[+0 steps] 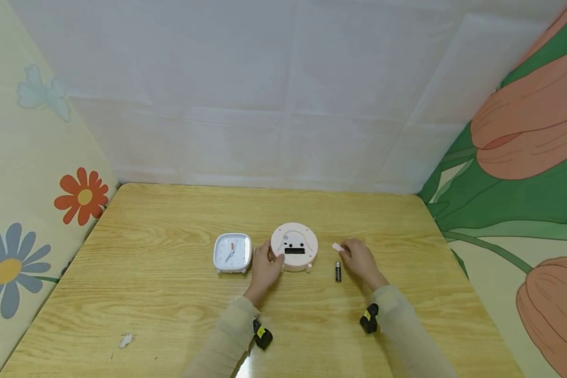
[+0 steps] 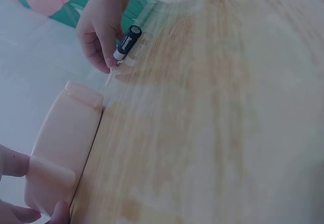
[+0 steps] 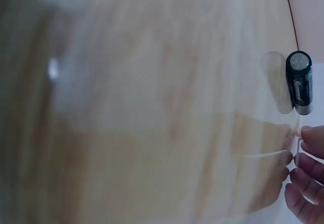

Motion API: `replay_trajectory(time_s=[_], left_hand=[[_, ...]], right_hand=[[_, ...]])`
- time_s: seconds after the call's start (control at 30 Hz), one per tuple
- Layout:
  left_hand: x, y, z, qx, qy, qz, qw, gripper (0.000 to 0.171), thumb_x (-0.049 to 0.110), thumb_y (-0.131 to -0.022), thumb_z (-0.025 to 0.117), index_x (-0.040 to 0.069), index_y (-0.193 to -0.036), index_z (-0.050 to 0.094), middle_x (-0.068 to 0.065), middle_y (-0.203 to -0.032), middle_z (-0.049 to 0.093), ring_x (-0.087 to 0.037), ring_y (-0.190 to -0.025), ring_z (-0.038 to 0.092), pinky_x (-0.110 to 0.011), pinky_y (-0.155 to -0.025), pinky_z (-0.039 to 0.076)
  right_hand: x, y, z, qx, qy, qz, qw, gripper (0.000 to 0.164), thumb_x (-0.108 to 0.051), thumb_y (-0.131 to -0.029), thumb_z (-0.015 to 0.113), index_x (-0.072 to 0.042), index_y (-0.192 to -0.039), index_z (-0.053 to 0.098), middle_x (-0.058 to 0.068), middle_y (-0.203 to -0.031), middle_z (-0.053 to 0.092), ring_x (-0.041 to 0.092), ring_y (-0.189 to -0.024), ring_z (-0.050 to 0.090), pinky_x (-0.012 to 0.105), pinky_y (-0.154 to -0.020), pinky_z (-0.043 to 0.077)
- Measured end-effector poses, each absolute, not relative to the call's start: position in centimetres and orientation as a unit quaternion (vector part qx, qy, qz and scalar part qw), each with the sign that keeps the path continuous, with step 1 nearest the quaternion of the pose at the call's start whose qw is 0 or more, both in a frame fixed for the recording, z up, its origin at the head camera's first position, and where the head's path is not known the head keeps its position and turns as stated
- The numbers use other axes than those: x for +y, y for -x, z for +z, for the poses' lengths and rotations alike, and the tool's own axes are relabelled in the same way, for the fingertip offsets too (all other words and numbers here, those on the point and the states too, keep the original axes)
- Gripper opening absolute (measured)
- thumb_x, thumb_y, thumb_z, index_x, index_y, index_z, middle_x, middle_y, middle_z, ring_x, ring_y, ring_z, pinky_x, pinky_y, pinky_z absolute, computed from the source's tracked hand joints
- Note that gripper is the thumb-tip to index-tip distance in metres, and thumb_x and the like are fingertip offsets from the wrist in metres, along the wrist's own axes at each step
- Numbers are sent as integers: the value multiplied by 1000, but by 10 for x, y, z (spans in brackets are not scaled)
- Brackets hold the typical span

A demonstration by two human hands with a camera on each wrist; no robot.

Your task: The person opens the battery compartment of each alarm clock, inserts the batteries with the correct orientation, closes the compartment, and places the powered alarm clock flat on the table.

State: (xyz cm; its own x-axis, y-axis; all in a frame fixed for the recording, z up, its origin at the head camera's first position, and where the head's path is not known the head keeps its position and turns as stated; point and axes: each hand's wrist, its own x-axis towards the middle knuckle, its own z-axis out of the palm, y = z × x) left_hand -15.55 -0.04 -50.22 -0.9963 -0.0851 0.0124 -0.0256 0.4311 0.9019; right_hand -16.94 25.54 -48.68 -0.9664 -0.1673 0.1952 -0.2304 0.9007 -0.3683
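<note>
A round pale pink alarm clock (image 1: 307,235) lies on its face, with its back up and the dark battery slot uncovered. My left hand (image 1: 266,272) grips its left side, thumb and fingers at the rim; the clock's pink side (image 2: 63,127) shows in the left wrist view. To the right, my right hand (image 1: 361,261) pinches a small pale battery cover (image 1: 337,247) close over the table. A black battery with a silver end (image 1: 338,272) lies on the table just left of the right hand, and the same battery (image 3: 299,84) appears in the right wrist view.
A white square alarm clock (image 1: 232,253) stands face up-tilted, left of my left hand. A small white scrap (image 1: 126,340) lies at the front left of the wooden table (image 1: 193,210). A white sheet (image 1: 283,105) hangs behind, with flower-printed panels at both sides.
</note>
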Motion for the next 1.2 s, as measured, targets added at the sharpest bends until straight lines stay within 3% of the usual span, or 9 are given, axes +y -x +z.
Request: replay_trajectory(time_s=[0.47, 0.67, 1.2], left_hand=[[-1, 154, -500, -840, -25, -541, 41, 54, 13, -79, 62, -9, -125, 47, -17, -97, 51, -25, -87, 46, -38, -76, 41], [-1, 153, -500, -839, -26, -543, 40, 53, 13, -79, 62, -10, -125, 47, -16, -96, 51, -25, -87, 46, -37, -75, 41], [0, 153, -500, -840, -28, -541, 35, 54, 13, -79, 63, -9, -126, 46, -13, -93, 49, -24, -85, 45, -34, -71, 40]], right_hand=[[252, 159, -480, -972, -89, 205, 70, 13, -7, -83, 62, 2, -92, 63, 8, -77, 56, 20, -68, 50, 35, -58, 45], [250, 154, -475, -973, -90, 206, 56, 8, -9, -83, 62, -1, -87, 63, 2, -67, 52, 15, -59, 46, 30, -52, 40], [243, 139, -465, -974, -92, 206, -30, 22, -24, -81, 68, -5, -89, 60, -5, -50, 44, 9, -43, 37, 24, -40, 30]])
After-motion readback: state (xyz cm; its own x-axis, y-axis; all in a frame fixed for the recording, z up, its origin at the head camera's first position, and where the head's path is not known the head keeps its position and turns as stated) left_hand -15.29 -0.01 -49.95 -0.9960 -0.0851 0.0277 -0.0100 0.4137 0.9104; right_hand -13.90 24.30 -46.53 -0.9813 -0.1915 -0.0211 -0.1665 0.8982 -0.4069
